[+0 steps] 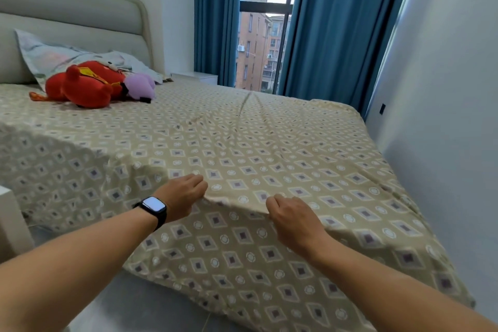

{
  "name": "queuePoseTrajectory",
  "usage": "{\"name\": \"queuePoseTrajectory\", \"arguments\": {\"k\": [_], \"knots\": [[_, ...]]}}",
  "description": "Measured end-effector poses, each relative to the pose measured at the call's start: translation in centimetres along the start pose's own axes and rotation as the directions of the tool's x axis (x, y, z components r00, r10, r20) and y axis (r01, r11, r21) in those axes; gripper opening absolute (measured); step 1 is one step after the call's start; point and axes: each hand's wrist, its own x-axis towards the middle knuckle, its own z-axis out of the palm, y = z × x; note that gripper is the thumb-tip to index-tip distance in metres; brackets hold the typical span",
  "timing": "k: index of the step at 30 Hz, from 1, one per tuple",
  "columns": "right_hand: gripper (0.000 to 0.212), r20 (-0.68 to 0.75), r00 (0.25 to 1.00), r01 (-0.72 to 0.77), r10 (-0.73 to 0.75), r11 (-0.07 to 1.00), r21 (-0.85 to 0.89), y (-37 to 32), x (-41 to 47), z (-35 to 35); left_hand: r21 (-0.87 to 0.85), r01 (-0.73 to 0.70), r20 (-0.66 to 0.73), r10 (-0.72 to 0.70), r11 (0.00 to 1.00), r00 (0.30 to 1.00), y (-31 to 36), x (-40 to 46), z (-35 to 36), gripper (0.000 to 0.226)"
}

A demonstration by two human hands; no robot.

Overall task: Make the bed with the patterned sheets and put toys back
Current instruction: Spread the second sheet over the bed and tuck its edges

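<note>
A beige patterned sheet (242, 143) with diamond and circle prints covers the bed and hangs over its foot. My left hand (183, 195), with a dark watch on the wrist, grips a fold of the sheet at the foot edge. My right hand (292, 217) grips the same raised fold a little to the right. A long crease runs from the fold toward the window. A red plush toy (86, 83) and a purple plush toy (141, 86) lie near the head of the bed, in front of a floral pillow (54, 54).
A padded headboard (70, 8) stands at the left. Blue curtains (336, 24) frame a window behind the bed, with a white nightstand (196, 77) beside them. A white wall (444, 89) runs close along the bed's right side. A white furniture edge (8, 213) is at lower left.
</note>
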Motion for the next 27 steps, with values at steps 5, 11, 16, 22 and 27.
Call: {"name": "queuePoseTrajectory", "arguments": {"k": [5, 11, 16, 22, 27], "knots": [[0.028, 0.088, 0.996, 0.015, -0.010, 0.998, -0.053, 0.8, -0.7, 0.1, -0.035, -0.015, -0.015, 0.015, 0.999, 1.000, -0.2, 0.1, 1.0, 0.040], [0.019, 0.053, 0.996, 0.080, -0.076, 0.994, -0.069, 2.3, -2.3, 0.2, -0.205, 0.110, -0.072, -0.127, 0.973, 0.989, -0.1, 0.3, 0.9, 0.025], [0.047, 0.235, 0.972, -0.033, 0.024, 0.999, 0.036, 2.7, -2.3, 0.2, -0.233, 0.394, 0.045, -0.395, 0.889, 0.917, -0.4, 0.1, 1.0, 0.030], [0.061, 0.461, 0.882, -0.187, 0.096, 0.970, 0.156, 3.4, 1.5, -1.7, -0.143, 0.440, 0.023, -0.442, 0.886, 0.897, -1.1, 3.0, -0.9, 0.022], [0.068, 0.555, 0.808, -0.368, 0.199, 0.906, 0.210, 7.8, 5.3, 2.1, -0.388, 0.420, 0.173, -0.382, 0.821, 0.908, 2.3, 13.1, 1.6, 0.020]]}}
